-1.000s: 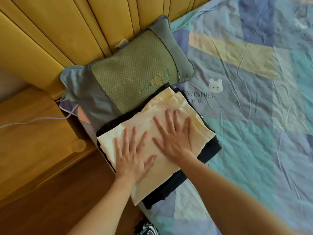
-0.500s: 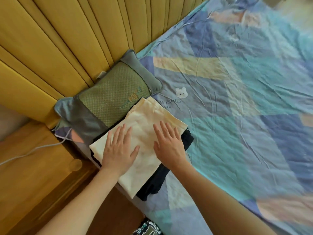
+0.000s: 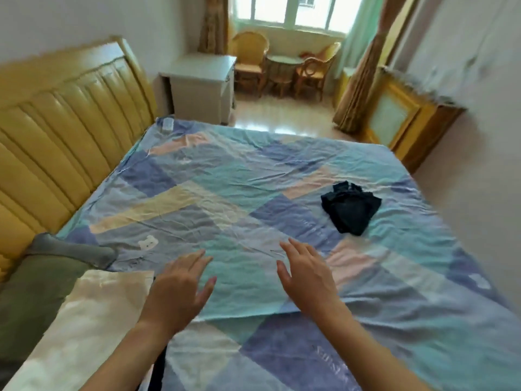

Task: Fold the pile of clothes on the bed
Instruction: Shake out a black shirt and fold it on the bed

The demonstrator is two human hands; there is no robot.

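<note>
So my room: padded yellow headboard (image 3: 64, 131) on my left, with a green and grey pillow (image 3: 42, 283) lying against its near end. Across the room there's a white cabinet (image 3: 201, 86) by the wall, then two wicker chairs (image 3: 251, 60) around a small round table (image 3: 282, 69) under the window (image 3: 293, 9). Brown curtains (image 3: 363, 77) hang either side, and a wooden cabinet (image 3: 406, 119) is over on the right.

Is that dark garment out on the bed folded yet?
Not folded. The dark garment lies in a crumpled heap on the bedsheet, edges uneven. Both hands, left and right, hover open, short of it.
</note>
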